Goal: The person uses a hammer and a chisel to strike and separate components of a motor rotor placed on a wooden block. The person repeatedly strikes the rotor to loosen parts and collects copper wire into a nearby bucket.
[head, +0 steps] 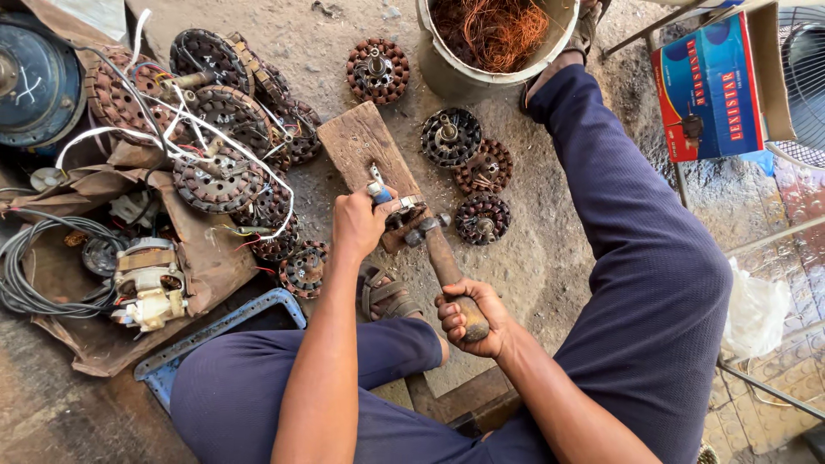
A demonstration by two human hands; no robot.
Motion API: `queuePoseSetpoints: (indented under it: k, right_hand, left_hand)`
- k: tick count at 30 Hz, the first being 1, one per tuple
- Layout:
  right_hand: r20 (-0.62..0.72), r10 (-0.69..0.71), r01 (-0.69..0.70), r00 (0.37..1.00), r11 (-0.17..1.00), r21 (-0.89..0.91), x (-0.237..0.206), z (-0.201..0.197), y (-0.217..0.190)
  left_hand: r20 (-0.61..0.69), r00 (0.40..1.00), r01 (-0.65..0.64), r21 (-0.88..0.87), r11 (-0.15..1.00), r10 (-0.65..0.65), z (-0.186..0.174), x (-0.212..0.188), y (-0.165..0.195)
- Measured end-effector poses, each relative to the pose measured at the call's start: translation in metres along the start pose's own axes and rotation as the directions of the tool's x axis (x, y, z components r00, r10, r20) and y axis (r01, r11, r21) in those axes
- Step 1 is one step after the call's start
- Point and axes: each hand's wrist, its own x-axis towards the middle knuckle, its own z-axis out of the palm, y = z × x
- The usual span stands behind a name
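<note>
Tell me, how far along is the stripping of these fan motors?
Done: a bucket already holds loose copper wire. In hand: the left hand steadies a chisel on a wooden block, the right hand grips a hammer. Left: a pile of wound stators, plus three beside the block.

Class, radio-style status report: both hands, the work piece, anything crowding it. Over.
Left hand grips blue-handled chisel on wooden block. Right hand grips hammer, head at chisel. Motor stators lie close beside block.
</note>
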Motion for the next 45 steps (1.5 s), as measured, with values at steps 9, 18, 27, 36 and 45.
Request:
queuePoseSetpoints:
  k: [9,18,27,36,45]
  right_hand:
    - [-0.122,-0.202,0.181,0.972,0.970,-0.163,0.000,0.008,0.007]
    - [0.075,-0.566,0.290,0.821,0.300,-0.909,-0.173,0.096,0.060]
    - [0.016,-0.630,0.047,0.776,0.034,-0.998,-0.127,0.091,0.038]
    - [0.914,-0.287,0.895,0.287,-0.260,-0.362,-0.221,0.109,-0.005]
    - [-0.086,-0.443,-0.023,0.893,0.146,-0.989,-0.125,0.035,0.020]
  left_hand:
    - [0.052,0.998,0.033,0.097,0.995,-0.038,0.019,-0.011,-0.017]
    - [-0.092,0.970,-0.228,-0.008,0.974,0.226,0.038,-0.007,-0.031]
    - [-0.003,0.967,-0.253,0.111,0.961,0.255,0.049,0.005,-0.041]
    - [-0.102,0.940,-0.308,0.157,0.938,0.325,0.044,0.006,-0.028]
    - [-0.158,0.929,-0.304,0.190,0.934,0.335,0.045,-0.001,-0.026]
